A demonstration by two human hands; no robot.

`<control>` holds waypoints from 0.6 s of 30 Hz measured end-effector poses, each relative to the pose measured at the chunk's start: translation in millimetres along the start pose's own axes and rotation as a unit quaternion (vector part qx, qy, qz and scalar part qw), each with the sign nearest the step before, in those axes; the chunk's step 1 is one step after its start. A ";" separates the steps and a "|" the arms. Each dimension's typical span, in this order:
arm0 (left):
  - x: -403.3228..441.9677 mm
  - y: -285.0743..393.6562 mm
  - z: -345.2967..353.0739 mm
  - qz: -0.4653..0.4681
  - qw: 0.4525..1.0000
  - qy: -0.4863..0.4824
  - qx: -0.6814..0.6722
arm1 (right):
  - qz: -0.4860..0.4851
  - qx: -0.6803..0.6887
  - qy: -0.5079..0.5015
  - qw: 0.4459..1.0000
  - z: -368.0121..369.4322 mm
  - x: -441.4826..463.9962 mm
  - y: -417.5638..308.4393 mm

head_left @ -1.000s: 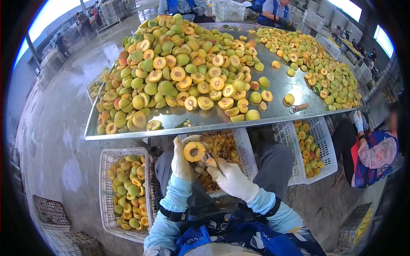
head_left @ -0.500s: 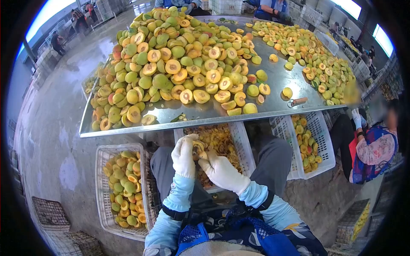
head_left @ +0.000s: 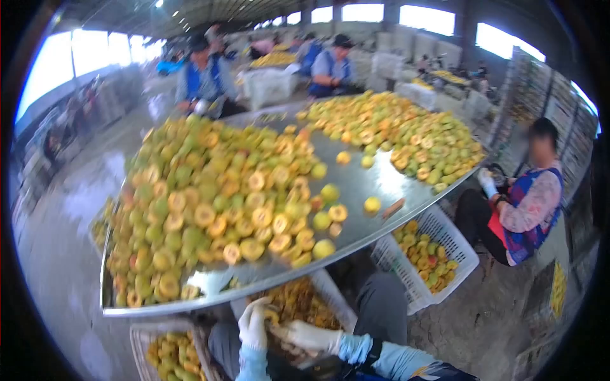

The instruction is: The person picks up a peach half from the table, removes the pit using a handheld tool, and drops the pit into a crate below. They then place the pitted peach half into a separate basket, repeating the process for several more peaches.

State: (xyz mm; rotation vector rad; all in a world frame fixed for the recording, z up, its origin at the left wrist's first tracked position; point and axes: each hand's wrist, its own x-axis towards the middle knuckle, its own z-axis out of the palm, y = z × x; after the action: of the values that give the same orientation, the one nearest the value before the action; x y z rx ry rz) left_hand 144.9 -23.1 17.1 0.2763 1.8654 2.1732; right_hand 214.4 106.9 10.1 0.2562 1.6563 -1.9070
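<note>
Pinching a cut fruit half (head_left: 271,315) between the two hands, the left hand (head_left: 253,325) lies nearer it; blur leaves unclear whether the right hand (head_left: 312,337), across from it, is open or closed. Both are on the wearer's side of the metal table (head_left: 375,181), by a crate (head_left: 335,297) of scraps (head_left: 298,301), in a large shed (head_left: 254,11)

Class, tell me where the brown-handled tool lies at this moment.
In the head view, the brown-handled tool lies on the metal table, toward the person's right, near its front edge, just right of a lone yellow fruit.
</note>
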 end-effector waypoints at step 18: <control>-9.0 7.8 8.6 -0.046 0.997 0.037 -0.054 | -0.024 0.457 -0.211 0.864 10.1 -7.8 19.7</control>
State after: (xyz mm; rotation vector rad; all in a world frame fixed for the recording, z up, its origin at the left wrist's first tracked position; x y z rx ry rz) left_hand 155.5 -19.0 26.4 0.0875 1.7537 2.2414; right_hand 233.9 98.8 -0.3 0.1387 0.3920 -2.4416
